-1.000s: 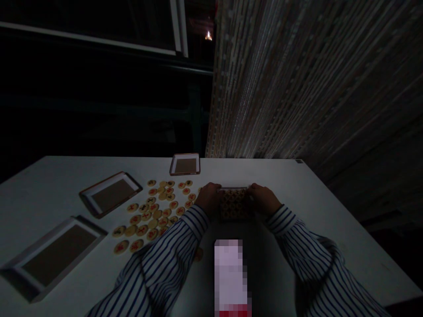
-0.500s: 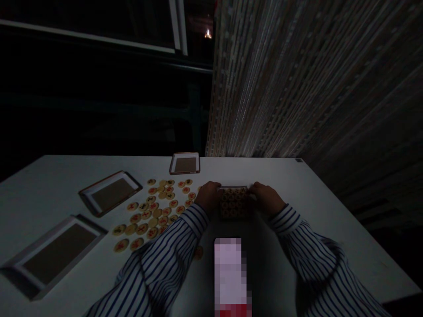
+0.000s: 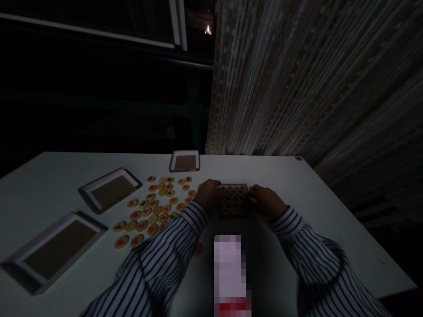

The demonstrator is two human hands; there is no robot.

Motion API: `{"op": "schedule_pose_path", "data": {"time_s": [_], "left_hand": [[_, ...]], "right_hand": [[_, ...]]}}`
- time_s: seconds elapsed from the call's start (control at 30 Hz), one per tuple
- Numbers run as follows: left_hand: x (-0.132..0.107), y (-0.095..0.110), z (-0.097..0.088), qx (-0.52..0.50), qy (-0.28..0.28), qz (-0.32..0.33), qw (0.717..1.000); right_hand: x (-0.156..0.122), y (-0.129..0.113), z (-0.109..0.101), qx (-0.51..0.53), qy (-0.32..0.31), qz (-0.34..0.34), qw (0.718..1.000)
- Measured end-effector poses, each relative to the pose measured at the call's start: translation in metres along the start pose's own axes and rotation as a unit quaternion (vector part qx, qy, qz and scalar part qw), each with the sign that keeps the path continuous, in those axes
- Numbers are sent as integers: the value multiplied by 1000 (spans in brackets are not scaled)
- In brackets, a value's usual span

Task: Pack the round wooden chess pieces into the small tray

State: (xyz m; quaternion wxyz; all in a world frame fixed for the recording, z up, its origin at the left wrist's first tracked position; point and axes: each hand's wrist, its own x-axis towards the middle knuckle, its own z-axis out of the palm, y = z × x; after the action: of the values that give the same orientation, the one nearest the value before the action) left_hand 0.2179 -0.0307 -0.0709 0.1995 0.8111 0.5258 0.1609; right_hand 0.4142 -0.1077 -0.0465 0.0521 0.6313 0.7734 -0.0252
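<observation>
Dimly lit, both hands close on a small box (image 3: 234,199) that sits on the white table (image 3: 317,207), roughly at the table's middle. The left hand (image 3: 207,193) clasps the box's 9 o'clock side, fingers curled tight over the far left corner, with no gap showing between hand and wall. The right hand (image 3: 266,200) presses the 3 o'clock side, fingers bent in against the rim. Whether the thumbs reach under the box cannot be told in this light. Inside the box, round yellow discs lie packed in rows, face up.

Loose discs (image 3: 155,207) of the same kind are scattered at the box's 9 o'clock, marked in red or black, the nearest ones just beside the left wrist. A small empty tray (image 3: 185,160) lies at 11 o'clock from the box. Two larger trays sit further out toward 9 and 8 o'clock: one (image 3: 110,190) beyond the discs, one (image 3: 54,248) near the table's edge. Striped sleeves (image 3: 165,264) cover both forearms.
</observation>
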Motion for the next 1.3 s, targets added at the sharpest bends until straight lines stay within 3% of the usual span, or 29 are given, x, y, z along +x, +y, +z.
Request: {"op": "schedule_pose_path", "data": {"time_s": [1.3], "left_hand": [[-6, 0, -12, 0, -7, 13, 1000]], "right_hand": [[-9, -13, -16, -7, -57, -33, 998]]}}
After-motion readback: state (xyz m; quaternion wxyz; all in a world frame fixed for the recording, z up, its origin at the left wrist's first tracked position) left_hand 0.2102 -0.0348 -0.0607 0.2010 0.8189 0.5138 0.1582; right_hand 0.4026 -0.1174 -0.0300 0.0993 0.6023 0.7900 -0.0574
